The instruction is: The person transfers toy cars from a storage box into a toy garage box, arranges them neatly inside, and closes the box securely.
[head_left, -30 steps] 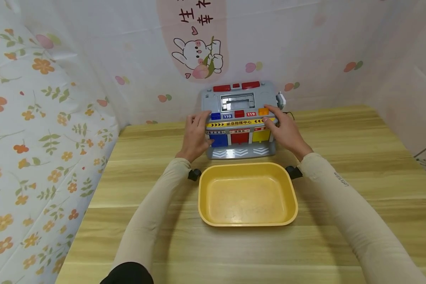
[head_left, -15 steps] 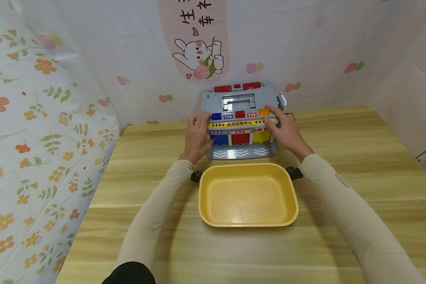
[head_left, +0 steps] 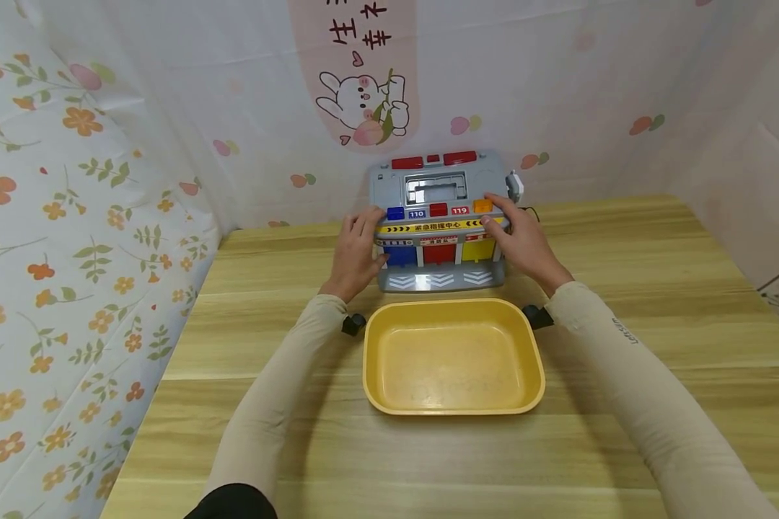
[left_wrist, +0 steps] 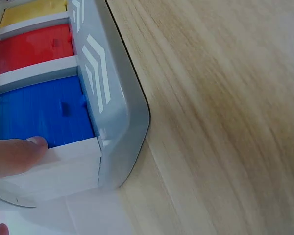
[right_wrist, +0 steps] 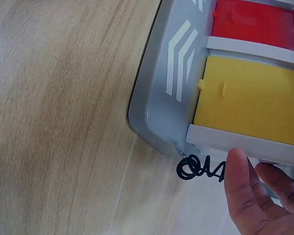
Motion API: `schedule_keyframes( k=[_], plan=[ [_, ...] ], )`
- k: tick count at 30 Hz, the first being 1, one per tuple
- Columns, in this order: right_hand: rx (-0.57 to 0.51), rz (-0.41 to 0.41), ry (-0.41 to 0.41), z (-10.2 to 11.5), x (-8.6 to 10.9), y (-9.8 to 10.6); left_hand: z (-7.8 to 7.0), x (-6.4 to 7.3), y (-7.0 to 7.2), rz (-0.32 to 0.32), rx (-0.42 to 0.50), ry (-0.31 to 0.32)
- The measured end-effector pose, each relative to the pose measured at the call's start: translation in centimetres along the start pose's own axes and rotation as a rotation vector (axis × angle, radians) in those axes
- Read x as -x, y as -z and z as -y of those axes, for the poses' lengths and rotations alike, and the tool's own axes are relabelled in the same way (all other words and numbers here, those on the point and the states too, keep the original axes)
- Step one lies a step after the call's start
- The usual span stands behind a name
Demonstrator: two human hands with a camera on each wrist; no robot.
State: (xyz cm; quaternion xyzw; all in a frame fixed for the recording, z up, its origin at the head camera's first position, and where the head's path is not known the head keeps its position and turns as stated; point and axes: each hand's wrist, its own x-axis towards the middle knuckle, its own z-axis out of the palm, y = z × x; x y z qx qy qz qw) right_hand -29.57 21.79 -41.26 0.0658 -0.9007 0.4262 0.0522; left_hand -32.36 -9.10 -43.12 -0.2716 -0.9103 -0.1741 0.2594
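The toy station (head_left: 438,220) stood at the far edge of the tabletop (head_left: 623,274), close against the printed wall covering (head_left: 558,86), and I had it between both palms. My left hand (head_left: 355,249) lay against its left end, fingers curved loosely over the top corner, the thumb pressed on the white post beside the blue door (left_wrist: 39,115). My right hand (head_left: 522,241) wrapped the right end, fingertips up by the orange button (head_left: 482,205). Neither was clenched; both gripped the body from the sides.

I judged the main risk to be slipping: the shell was smooth, hard grey plastic with rounded corners, and the tabletop was slick wood-grain laminate, so an uneven squeeze could have skated the toy sideways or twisted it. A coiled black cord (right_wrist: 201,169) hung by the right corner near my fingers and could have snagged if I had shifted the toy. A fingertip straying onto a button might have sprung a door; I could not tell how firmly the doors latched.

The front showed three ribbed doors, blue, red (head_left: 438,252) and yellow (right_wrist: 250,100), each with a small tab, above a sloped grey ramp printed with white chevrons. Nearer to me, just in front of the ramp, sat a shallow yellow tray (head_left: 376,360), rectangular with rounded corners, its matte bottom scuffed. My sleeves (head_left: 623,375) were thin, pale, stretchy fabric.
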Motion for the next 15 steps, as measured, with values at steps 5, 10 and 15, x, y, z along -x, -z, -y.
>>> schedule_keyframes(
  k=[5, 10, 15],
  plan=[
    [-0.010, 0.005, -0.002, 0.0, -0.1, -0.2, 0.2, 0.1, 0.3, 0.011, 0.011, -0.007],
    [-0.003, 0.010, -0.006, 0.0, 0.1, 0.0, 0.3, 0.2, 0.6, 0.045, 0.049, -0.007],
    [0.039, 0.071, -0.002, 0.4, 0.2, 0.9, 0.0, 0.0, 1.5, 0.139, 0.127, 0.007]
  ],
)
